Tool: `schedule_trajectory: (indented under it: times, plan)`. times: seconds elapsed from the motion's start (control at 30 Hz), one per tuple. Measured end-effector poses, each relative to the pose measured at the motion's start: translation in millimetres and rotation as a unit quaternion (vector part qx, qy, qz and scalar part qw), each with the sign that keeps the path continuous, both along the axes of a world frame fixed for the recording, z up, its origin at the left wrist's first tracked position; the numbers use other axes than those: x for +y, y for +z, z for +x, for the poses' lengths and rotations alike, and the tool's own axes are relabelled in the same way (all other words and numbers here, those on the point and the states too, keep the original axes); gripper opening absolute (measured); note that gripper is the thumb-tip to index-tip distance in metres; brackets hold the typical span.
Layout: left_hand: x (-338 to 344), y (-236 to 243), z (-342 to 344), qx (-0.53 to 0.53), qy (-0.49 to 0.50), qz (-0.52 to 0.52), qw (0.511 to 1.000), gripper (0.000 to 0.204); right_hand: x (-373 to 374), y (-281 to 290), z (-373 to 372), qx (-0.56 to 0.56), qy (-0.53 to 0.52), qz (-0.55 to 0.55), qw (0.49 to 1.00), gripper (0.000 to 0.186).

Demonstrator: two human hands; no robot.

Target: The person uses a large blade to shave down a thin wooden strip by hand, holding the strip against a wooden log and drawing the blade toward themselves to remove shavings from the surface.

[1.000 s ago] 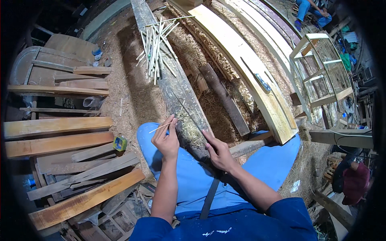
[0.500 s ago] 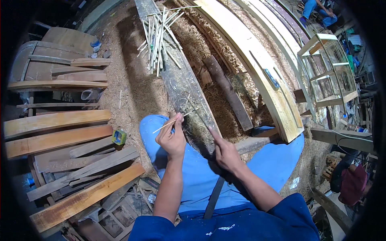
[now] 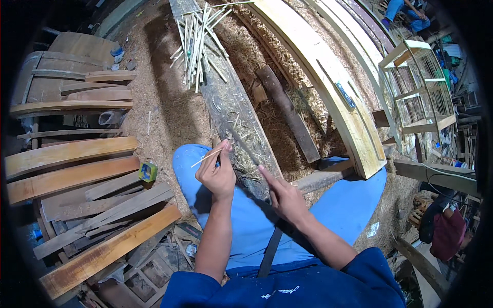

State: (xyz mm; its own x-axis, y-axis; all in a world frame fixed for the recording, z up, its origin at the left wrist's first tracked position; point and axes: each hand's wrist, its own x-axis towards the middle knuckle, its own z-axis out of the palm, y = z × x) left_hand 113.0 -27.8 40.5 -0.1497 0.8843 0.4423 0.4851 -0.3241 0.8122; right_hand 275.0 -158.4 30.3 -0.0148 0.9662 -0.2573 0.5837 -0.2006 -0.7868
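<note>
Your left grip [image 3: 216, 174] is closed in a pinch, thumb against fingers, on one thin pale stick [image 3: 201, 160]. That stick lies slantwise over the near part of the tabletop [image 3: 220, 105], a narrow grey plank; its longer end points out to your left, and only a short end seems to come past your fingertips. Probably you pinch so near this end because a thin stick bends less when the fingers are close to it.

Your right grip [image 3: 287, 200] is wrapped around the near end of a dark, narrow blade [image 3: 245, 150], with the forefinger stretched along it, I think for steering. Your palm hides the handle. The blade points forward and to the left, near the stick, but I cannot tell whether they touch.

Curly shavings [image 3: 250, 134] lie under and around the blade, and the plank between your knees seems to catch them. Farther along it, a loose heap of sticks [image 3: 194, 49] lies crosswise, apart from your hands, which perhaps leaves the near part for working. To your right, a blue cutter [image 3: 345, 95] rests on the thick pale beam [image 3: 362, 151], within reach but away from both hands.
</note>
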Motion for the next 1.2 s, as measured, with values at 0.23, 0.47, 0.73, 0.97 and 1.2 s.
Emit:
schedule_trajectory:
  times: [0.23, 0.47, 0.73, 0.97, 1.2]
  plan:
    - [-0.2, 6.0, 4.2, -0.019, 0.016, -0.009, 1.000, 0.009, -5.3, 1.0, 0.8, 0.016, 0.010, 0.031, 0.999, 0.078]
    - [-1.8, 1.8, 3.3, -0.007, -0.003, -0.013, 1.000, 0.015, 3.1, 5.6, -3.5, 0.065, -0.023, 0.068, 0.995, 0.077]
    - [-3.1, -4.2, 3.5, 0.015, -0.020, -0.007, 1.000, 0.016, -4.5, -9.2, 0.5, 0.076, -0.050, 0.040, 0.995, 0.073]
    - [-2.8, 0.3, 11.8, -0.001, -0.012, -0.010, 1.000, 0.011, 0.2, -9.6, 3.6, 0.075, -0.079, -0.063, 0.992, 0.073]
    - [0.8, 2.4, 8.5, 0.006, 0.018, 0.004, 1.000, 0.013, -2.4, -2.7, -2.0, 0.093, -0.064, -0.027, 0.993, 0.074]
